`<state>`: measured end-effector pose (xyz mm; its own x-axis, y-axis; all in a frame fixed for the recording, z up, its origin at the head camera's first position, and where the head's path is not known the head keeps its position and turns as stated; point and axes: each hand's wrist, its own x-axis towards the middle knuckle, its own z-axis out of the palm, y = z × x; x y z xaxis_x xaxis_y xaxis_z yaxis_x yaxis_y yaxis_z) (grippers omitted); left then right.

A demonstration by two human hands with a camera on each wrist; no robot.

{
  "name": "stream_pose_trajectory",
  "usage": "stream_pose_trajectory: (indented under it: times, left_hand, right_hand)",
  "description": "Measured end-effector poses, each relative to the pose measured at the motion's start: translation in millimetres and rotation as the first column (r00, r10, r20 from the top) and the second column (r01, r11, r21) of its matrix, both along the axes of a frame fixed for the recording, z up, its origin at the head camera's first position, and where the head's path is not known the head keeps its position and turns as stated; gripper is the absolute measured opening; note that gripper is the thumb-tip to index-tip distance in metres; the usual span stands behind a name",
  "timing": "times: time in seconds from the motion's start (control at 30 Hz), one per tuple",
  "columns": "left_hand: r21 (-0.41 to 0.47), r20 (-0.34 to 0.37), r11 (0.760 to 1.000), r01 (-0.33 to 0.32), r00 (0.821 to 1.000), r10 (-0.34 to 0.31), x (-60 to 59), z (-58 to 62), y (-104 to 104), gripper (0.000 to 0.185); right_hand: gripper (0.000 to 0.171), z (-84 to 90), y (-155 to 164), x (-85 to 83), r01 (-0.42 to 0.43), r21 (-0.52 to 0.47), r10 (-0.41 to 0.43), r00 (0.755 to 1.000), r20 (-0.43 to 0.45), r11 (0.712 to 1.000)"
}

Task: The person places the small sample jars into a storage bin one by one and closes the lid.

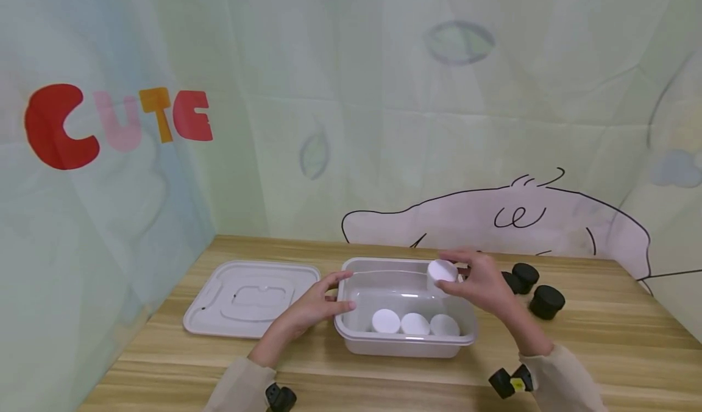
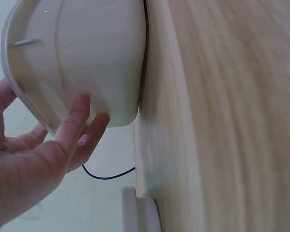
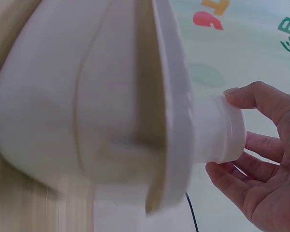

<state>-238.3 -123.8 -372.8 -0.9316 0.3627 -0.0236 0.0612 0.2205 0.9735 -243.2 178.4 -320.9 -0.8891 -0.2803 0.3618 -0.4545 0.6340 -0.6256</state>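
White round plastic jar with a white cap (image 1: pixel 442 270) is at the far right corner of the off-white rectangular plastic container (image 1: pixel 403 347), up at rim height; from the right wrist its lower end hides behind the rim, so can't tell if it touches the wall. My right hand (image 1: pixel 478 281) pinches it by the cap, thumb on one side, fingers on the other. My left hand (image 1: pixel 314 307) is clamped on the container's left side, fingertips against the outer wall, rim between thumb and fingers. Hands well apart, container between them. Inside, three more white-capped round jars (image 1: pixel 415 324) stand in a row along the near wall, close side by side. Left of the container, a pale rounded-rectangular plastic lid (image 1: pixel 258 297) lies flat, a couple of dark specks on it. Right, beyond my right hand, three black round lidded pots (image 1: pixel 546 302): two close together, partly behind my hand, one nearer me. All on a light wood-grain worktop (image 1: pixel 384 381). Beige sleeves (image 1: pixel 565 378) on both my arms, small black devices (image 1: pixel 501 383) at the wrists. Behind, pale green-blue fabric backdrop (image 1: pixel 329 52), coloured letters CUTE (image 1: pixel 63 125) at left, line-drawn figure (image 1: pixel 548 223) low at right.
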Motion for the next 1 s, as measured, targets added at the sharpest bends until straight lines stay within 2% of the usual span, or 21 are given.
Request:
stream_pose_trajectory:
  times: [0.37,0.63,1.0]
  left_hand:
    - [-0.007,0.001,1.0,-0.009,1.0,0.009,0.1,0.1,-0.7,0.062]
    - [0.023,0.005,1.0,0.016,1.0,-0.016,-1.9,-2.2,-0.6,0.062]
    - [-0.004,0.004,1.0,0.003,1.0,-0.003,1.3,1.5,-1.7,0.064]
  right_hand:
    - [0.044,-5.3,-47.5,-3.3,-0.105,-0.032,0.107,0.993,0.045,0.994]
    - [0.043,-9.7,-79.1,-1.2,-0.244,-0.037,0.244,0.97,-0.001,0.969]
    - [0.037,-26.9,-103.0,-4.1,-0.337,-0.011,0.336,0.94,-0.06,0.941]
